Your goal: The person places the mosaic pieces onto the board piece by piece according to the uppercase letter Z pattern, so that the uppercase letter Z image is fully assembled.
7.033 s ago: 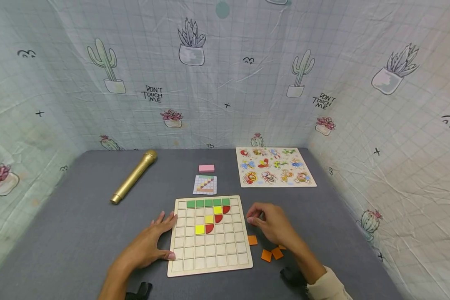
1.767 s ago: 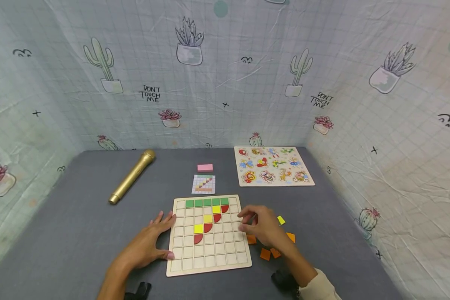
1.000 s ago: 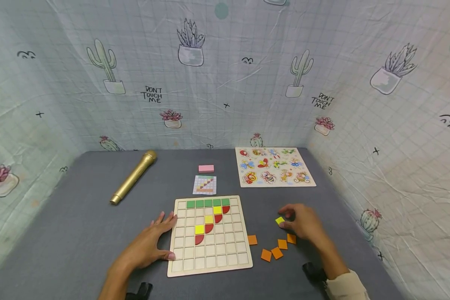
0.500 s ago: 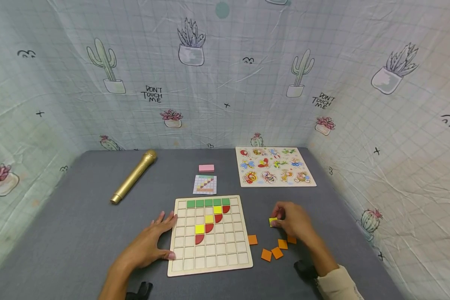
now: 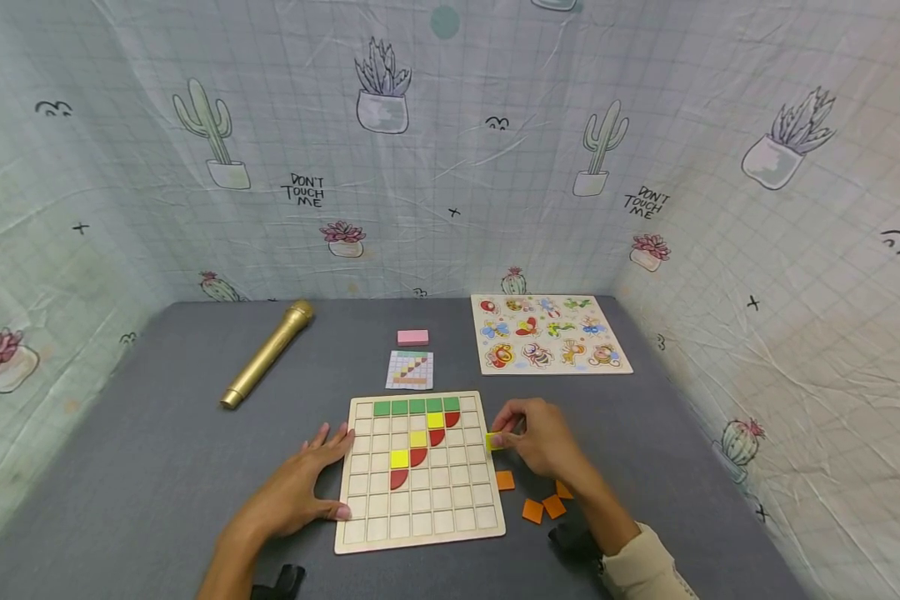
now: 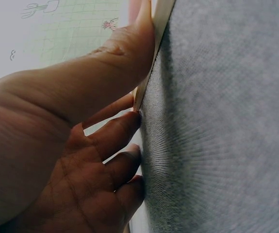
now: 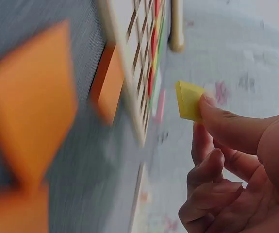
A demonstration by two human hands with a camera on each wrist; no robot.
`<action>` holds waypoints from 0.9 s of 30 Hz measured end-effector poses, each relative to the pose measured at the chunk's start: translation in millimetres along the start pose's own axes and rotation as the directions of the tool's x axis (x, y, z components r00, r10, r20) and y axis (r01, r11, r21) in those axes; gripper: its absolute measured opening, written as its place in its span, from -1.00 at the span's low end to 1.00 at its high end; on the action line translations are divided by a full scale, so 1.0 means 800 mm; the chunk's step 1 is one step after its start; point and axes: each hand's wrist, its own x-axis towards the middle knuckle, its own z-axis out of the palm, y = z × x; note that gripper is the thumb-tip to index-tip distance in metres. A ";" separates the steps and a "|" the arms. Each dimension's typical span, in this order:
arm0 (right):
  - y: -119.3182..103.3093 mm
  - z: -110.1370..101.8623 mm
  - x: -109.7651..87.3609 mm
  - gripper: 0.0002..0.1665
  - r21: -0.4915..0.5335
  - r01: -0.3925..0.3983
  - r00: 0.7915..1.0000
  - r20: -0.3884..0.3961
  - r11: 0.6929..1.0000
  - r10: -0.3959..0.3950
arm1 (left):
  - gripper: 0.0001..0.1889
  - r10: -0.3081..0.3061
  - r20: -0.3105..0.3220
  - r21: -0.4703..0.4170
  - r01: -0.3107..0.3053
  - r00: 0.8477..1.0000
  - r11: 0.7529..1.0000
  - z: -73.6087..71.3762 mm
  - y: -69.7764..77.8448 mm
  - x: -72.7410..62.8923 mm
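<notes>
A wooden grid board (image 5: 450,500) lies on the table, bearing a row of green square tiles (image 5: 417,406), three yellow squares (image 5: 399,459) on a diagonal, and several red quarter-round tiles (image 5: 398,479) beside and below them. My left hand (image 5: 300,482) rests at the board's left edge, thumb and fingers spread along it; the left wrist view shows the thumb over the rim. Between thumb and fingertips my right hand (image 5: 540,437) pinches a yellow square tile (image 7: 189,100), held at the board's right edge in the head view.
Several orange square tiles (image 5: 532,511) lie right of the board, one (image 5: 505,480) at its edge. Behind the board are a printed pattern card (image 5: 410,370) and a pink block (image 5: 412,337). A gold microphone (image 5: 268,354) lies back left, an insect picture board (image 5: 551,335) back right.
A red quarter-round was added at the diagonal's lower end. My right hand then took the yellow tile from the table on the right and moved left to the board's edge. The left hand stayed.
</notes>
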 end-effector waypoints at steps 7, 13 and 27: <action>-0.036 0.035 0.005 -0.86 0.055 0.095 0.991 0.091 0.994 -0.100 | 0.20 -0.008 0.002 -0.009 0.008 1.000 1.000 0.001 -0.001 0.000; -0.068 0.070 0.007 -0.86 0.070 0.126 0.980 0.146 0.990 -0.135 | 0.20 -0.006 -0.001 0.000 0.006 1.000 1.000 0.002 -0.002 -0.001; -0.115 0.139 0.009 -0.75 -0.080 0.181 0.973 0.157 0.980 -0.166 | 0.17 0.030 -0.027 -0.003 -0.030 0.999 1.000 0.005 -0.004 -0.003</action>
